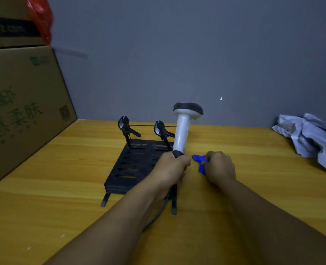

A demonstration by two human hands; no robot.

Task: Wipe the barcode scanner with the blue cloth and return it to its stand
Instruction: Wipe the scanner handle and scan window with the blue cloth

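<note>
My left hand (172,166) grips the base of the white barcode scanner (183,129) and holds it upright, its dark head on top and facing away. A black cable (158,213) runs from the handle down under my forearm. Just to the right, my right hand (220,167) lies on the wooden table, closed on the crumpled blue cloth (199,161); only part of the cloth shows past my fingers. The black slotted stand (131,165) with two upright cradle clips (124,125) sits right behind and left of my left hand.
Large cardboard boxes (22,104) stand along the left side, with a red plastic bag (40,18) on top. A crumpled grey cloth (311,138) lies at the far right of the table (62,188). A grey wall closes the back.
</note>
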